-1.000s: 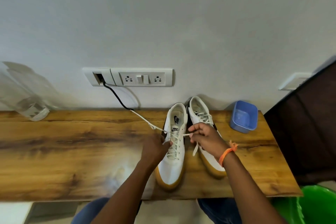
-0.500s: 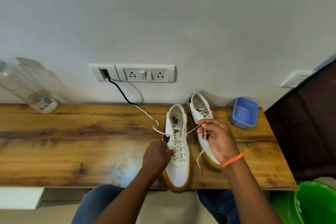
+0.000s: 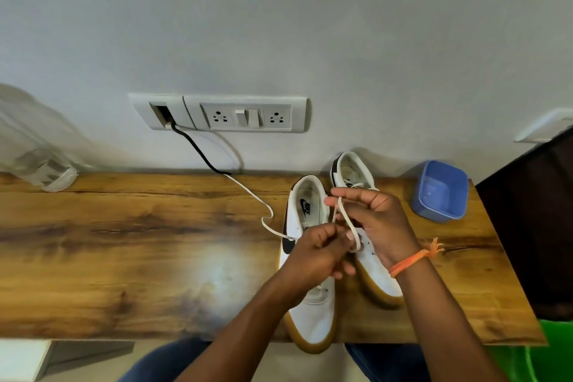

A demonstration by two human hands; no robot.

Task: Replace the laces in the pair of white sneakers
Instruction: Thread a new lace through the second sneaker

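Two white sneakers with gum soles stand side by side on the wooden table [image 3: 124, 257], toes toward me. The left sneaker [image 3: 313, 313] sits under both hands; the right sneaker [image 3: 376, 270] lies a little farther back. My left hand [image 3: 319, 254] pinches the white lace [image 3: 347, 220] over the left sneaker's eyelets. My right hand [image 3: 376, 220] holds the same lace looped over its fingers. The lace's other end [image 3: 257, 195] trails leftward across the table. Most of the lacing is hidden by my hands.
A blue plastic tub [image 3: 440, 192] stands right of the sneakers. A clear plastic bottle [image 3: 40, 158] lies at the far left. A black cable [image 3: 198, 149] runs from the wall socket panel [image 3: 245, 116] to the table. A green bin [image 3: 545, 360] is at lower right.
My right hand drew the lace up and over toward the left sneaker, forming a loop. My left hand rose from the sneaker's side to meet it and took hold of the lace.
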